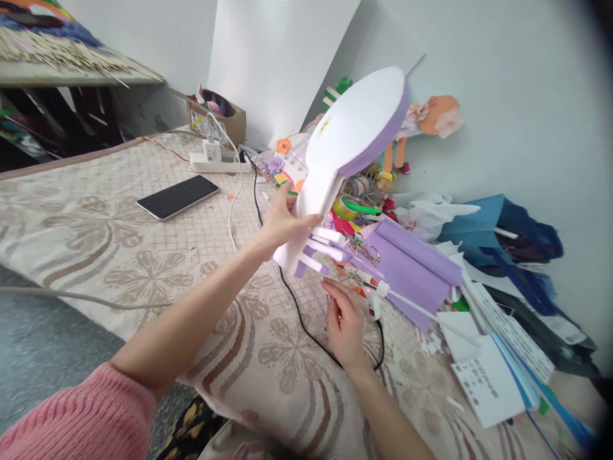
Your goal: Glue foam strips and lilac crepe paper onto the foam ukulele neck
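My left hand (286, 220) is closed round the narrow neck of a white foam-board craft piece (357, 121), held tilted above the table. It has a large rounded head with purple edging, and several short white strips (323, 246) stick out near its lower end. Just below those strips is my right hand (347, 319), its fingers loosely bent and apart, with nothing visible in them. Close beside it on the right lies a white glue gun (373, 306) with a long glue stick in it. A pair of scissors (366, 249) rests by purple sheets (407, 268).
A phone (178, 197) lies on the left of the patterned tablecloth (143, 281), before a power strip (220, 163) and a cardboard box (230, 121). A black cable (297, 310) crosses the cloth. Paper flowers, bags and white boards (488, 377) crowd the right.
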`<state>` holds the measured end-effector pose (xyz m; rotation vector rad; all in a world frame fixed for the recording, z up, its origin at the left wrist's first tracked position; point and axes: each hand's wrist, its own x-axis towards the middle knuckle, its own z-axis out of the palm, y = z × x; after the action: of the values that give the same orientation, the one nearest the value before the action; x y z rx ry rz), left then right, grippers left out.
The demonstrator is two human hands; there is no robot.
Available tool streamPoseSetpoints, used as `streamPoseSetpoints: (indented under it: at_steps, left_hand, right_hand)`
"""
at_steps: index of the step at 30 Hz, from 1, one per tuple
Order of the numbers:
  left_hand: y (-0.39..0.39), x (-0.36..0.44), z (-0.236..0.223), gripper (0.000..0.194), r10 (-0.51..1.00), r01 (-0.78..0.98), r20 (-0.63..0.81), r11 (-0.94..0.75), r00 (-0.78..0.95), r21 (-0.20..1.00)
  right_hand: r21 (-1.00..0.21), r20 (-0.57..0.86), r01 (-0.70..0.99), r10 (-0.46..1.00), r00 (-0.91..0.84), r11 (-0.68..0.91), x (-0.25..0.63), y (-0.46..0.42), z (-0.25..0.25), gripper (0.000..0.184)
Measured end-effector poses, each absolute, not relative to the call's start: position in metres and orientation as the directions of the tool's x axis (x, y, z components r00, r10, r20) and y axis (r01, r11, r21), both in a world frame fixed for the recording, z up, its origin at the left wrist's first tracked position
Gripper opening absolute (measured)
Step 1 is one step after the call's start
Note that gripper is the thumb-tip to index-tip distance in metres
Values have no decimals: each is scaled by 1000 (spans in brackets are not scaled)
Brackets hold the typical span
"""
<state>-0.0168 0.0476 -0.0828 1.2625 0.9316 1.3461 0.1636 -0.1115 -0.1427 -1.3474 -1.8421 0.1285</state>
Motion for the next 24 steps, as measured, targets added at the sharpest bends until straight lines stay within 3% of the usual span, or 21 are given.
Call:
streamPoseSetpoints:
  at_steps: [9, 12, 16, 20, 24]
  left_hand:
    - [45, -13, -88, 101, 974, -124, 204, -192, 95, 974]
    - [45, -12, -87, 102, 971, -147, 210, -192, 117, 970]
    - [42, -13, -84, 100, 971, -159, 203, -182, 128, 970]
    - [43, -14, -83, 95, 962, -175, 243, -219, 125, 960]
    - [44, -14, -83, 96, 953, -187, 275, -249, 127, 950]
  right_hand:
    - [-492, 581, 783, 813, -31, 381, 164, -121, -139, 12]
    - [-472, 567, 774, 817, -100, 422, 165, -126, -137, 22]
    - [-409, 579, 789, 799, -163, 458, 161, -127, -137, 18]
    - [-311, 587, 816, 773, -239, 488, 155, -126, -135, 28]
    - [-293, 594, 817, 764, -251, 497, 153, -126, -132, 28]
